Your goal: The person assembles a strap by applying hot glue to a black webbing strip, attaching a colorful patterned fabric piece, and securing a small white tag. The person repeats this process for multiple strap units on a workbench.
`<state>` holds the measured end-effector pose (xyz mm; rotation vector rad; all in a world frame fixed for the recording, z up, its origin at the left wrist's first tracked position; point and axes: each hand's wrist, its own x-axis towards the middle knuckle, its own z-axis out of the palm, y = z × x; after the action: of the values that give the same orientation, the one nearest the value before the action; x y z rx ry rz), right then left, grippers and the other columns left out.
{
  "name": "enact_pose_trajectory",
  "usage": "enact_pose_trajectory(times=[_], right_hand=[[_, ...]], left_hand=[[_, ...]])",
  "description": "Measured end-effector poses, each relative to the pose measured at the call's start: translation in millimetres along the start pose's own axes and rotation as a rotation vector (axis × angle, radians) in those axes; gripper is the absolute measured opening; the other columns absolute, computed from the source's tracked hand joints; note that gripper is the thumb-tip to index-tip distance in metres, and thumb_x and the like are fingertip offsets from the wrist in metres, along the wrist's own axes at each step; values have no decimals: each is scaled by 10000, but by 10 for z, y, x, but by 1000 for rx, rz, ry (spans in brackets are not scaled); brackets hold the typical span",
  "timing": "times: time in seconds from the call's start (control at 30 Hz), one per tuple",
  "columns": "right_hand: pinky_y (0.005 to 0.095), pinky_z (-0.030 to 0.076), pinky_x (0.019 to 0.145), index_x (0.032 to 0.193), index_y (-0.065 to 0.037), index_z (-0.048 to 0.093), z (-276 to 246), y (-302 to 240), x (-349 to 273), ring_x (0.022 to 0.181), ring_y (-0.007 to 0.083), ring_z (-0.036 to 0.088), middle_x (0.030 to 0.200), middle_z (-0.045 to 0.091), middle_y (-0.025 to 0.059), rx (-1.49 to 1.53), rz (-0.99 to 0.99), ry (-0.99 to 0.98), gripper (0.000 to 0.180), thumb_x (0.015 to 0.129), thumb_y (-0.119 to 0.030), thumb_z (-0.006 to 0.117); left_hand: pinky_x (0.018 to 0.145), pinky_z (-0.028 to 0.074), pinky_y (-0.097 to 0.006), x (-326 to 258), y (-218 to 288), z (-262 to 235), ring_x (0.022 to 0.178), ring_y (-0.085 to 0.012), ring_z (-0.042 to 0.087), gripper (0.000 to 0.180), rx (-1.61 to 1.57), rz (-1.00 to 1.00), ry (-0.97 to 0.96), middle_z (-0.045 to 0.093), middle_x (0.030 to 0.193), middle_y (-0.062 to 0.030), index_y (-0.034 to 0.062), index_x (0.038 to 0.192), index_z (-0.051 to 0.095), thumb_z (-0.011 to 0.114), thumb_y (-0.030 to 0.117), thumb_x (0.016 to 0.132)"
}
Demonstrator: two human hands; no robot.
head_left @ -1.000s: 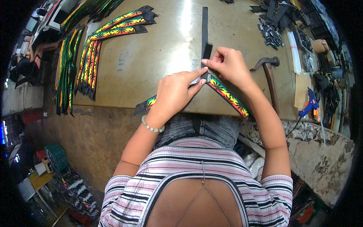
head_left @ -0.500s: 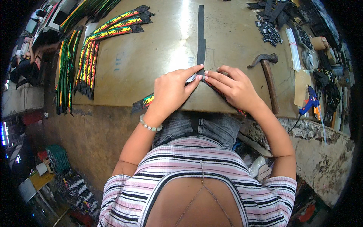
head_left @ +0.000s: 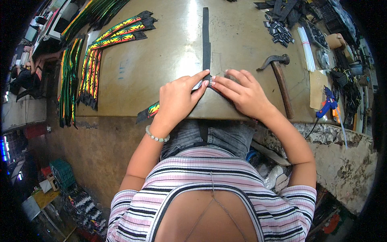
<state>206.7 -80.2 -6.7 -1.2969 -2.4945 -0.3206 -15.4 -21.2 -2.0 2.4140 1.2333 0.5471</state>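
Black, brightly patterned strap [head_left: 206, 44] pinched in left grip [head_left: 177, 95], closure of right grip [head_left: 246, 95] unclear.

A hammer [head_left: 279, 80] with a wooden handle lies on the right side of the worktop [head_left: 141, 80], its head at the far end. Farther right, a bundle of white sticks [head_left: 306, 49] lies just beyond a tan sheet [head_left: 317, 86], with a blue glue gun [head_left: 328, 101] near the sheet's close end. At lower left are a green crate [head_left: 62, 173] and a black-and-white patterned heap [head_left: 86, 207].
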Motion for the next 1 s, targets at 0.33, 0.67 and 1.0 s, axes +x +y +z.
enact_pose_trajectory(times=[0.33,0.67,1.0], right_hand=[[485,485,805,1185,2,601,-443,246,-789,933,337,619,1031,639,190,-212,1046,-112,422,983,-369,584],[487,501,583,1087,1,535,-347,-667,30,686,490,619,772,623,250,475,820,-46,291,1015,-280,557],[531,506,691,1014,-24,593,-365,-365,-126,822,449,651,908,666,244,279,888,3,337,990,-360,571]], left_hand=[[636,535,-375,-231,-66,-118,744,-302,692,195,-150,-13,208,708,880,-141,141,1095,704,682,204,911],[638,538,-380,-305,-173,-1,750,-307,695,174,-115,-59,170,716,894,-131,127,1054,701,689,208,900],[651,542,-390,-282,-116,-56,746,-317,691,250,-84,-22,126,714,897,-129,87,1056,686,710,260,878]])
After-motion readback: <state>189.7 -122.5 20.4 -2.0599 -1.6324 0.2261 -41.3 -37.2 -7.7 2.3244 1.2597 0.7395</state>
